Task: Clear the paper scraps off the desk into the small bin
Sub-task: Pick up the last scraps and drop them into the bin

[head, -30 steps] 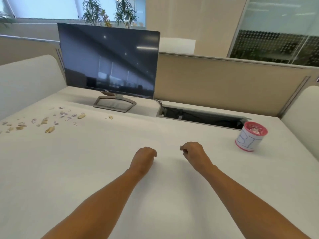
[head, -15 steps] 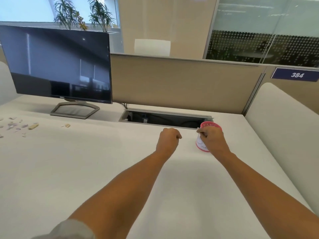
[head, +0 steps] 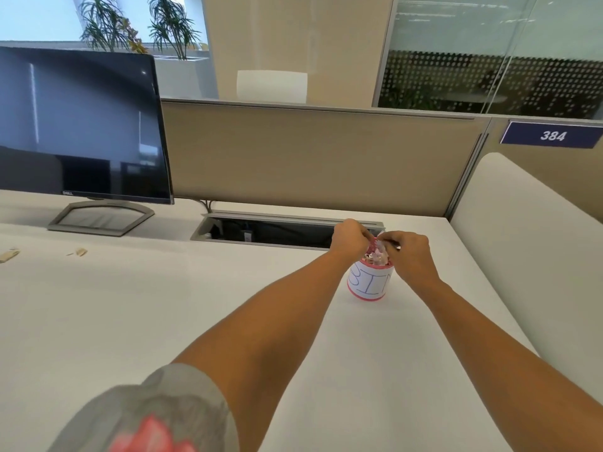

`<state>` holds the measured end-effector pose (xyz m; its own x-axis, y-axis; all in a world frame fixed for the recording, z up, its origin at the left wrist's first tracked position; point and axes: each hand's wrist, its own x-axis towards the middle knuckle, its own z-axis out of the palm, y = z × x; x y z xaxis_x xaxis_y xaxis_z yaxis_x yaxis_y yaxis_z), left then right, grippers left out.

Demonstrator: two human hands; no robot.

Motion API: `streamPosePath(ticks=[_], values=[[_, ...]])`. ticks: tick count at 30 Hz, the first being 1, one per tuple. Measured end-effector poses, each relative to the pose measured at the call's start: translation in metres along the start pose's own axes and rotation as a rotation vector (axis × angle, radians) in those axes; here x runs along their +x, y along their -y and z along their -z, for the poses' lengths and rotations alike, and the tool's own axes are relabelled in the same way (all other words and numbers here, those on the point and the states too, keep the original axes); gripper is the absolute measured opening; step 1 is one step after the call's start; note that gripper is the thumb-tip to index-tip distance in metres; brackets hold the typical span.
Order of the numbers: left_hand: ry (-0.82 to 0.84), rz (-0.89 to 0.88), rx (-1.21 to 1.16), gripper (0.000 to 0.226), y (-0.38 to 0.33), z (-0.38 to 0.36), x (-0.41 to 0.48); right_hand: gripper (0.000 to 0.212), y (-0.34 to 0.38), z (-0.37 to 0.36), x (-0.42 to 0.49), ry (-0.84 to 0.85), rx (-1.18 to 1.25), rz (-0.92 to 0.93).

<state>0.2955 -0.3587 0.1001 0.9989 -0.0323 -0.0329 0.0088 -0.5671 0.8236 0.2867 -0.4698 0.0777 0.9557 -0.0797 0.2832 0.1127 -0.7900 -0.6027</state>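
- Small bin (head: 368,286): pink-rimmed cylinder, white paper label, crumpled scraps (head: 377,256) inside.
- Left hand (head: 350,239), right hand (head: 408,253): fingers bunched above bin mouth; what they hold, indiscernible.
- Tan flakes (head: 80,252): far left of bin.

The small round pink-rimmed bin (head: 368,285) stands far right on the white counter (head: 163,305), before the recessed cable trough (head: 270,231). Far left, the black flat monitor (head: 81,125), torn paper scraps (head: 80,252) before it.

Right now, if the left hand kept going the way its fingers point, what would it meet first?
Likely the paper scraps heaped in the small bin, just below the left hand; the right hand is close across the rim, though depth is unclear.
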Motion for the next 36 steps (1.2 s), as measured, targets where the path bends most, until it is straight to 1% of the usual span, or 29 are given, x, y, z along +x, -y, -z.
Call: streamPosePath(ticks=[4,12,19,24,28,32,36], values=[[0.038,0.026,0.000,0.028,-0.001,-0.001,0.003,0.028,-0.003,-0.003,0.000,0.008,-0.014,0.015],[-0.030,0.046,-0.077,0.028,0.002,0.002,0.000,0.030,0.003,0.000,-0.004,0.001,-0.046,0.012],[-0.073,0.013,-0.109,0.026,0.011,0.006,-0.011,0.025,0.012,0.003,-0.012,-0.087,-0.007,0.009],[-0.086,0.025,-0.119,0.025,0.037,0.016,-0.026,0.022,0.025,-0.002,-0.026,-0.120,0.009,-0.016],[-0.089,0.073,-0.097,0.024,0.071,0.029,-0.049,0.025,0.044,-0.016,-0.050,-0.060,-0.006,-0.038],[-0.114,0.114,-0.077,0.023,0.110,0.053,-0.075,0.019,0.072,-0.042,-0.080,0.002,0.018,0.003],[-0.154,0.108,-0.025,0.025,0.150,0.085,-0.100,0.019,0.105,-0.077,-0.108,0.119,0.005,0.039]])
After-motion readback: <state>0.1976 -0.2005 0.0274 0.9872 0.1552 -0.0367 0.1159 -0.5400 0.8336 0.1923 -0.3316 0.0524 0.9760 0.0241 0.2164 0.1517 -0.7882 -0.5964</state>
